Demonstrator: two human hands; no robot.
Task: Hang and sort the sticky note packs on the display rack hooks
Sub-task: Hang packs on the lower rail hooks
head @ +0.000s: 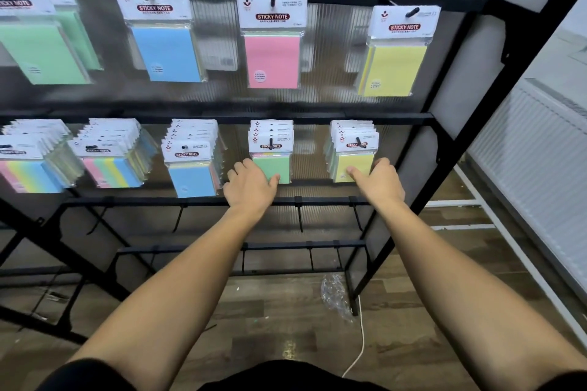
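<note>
With my left hand [251, 184] gripping the green-fronted packs [272, 168] and my right hand [379, 181] gripping the yellow-fronted packs [354, 167] on the middle rail's right-end hooks, I'd square both stacks gently — no tugging.

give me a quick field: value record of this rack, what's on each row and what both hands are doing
top row: green packs, blue pack, pink pack, yellow pack, each on its own hook
middle row: two striped multicolour stacks, a blue-fronted stack, a green-fronted stack, a yellow-fronted stack
lower hooks: bare
left hand: holds the green-fronted stack's lower edge
right hand: holds the yellow-fronted stack's lower right edge
floor: crumpled clear wrap, white cable
</note>
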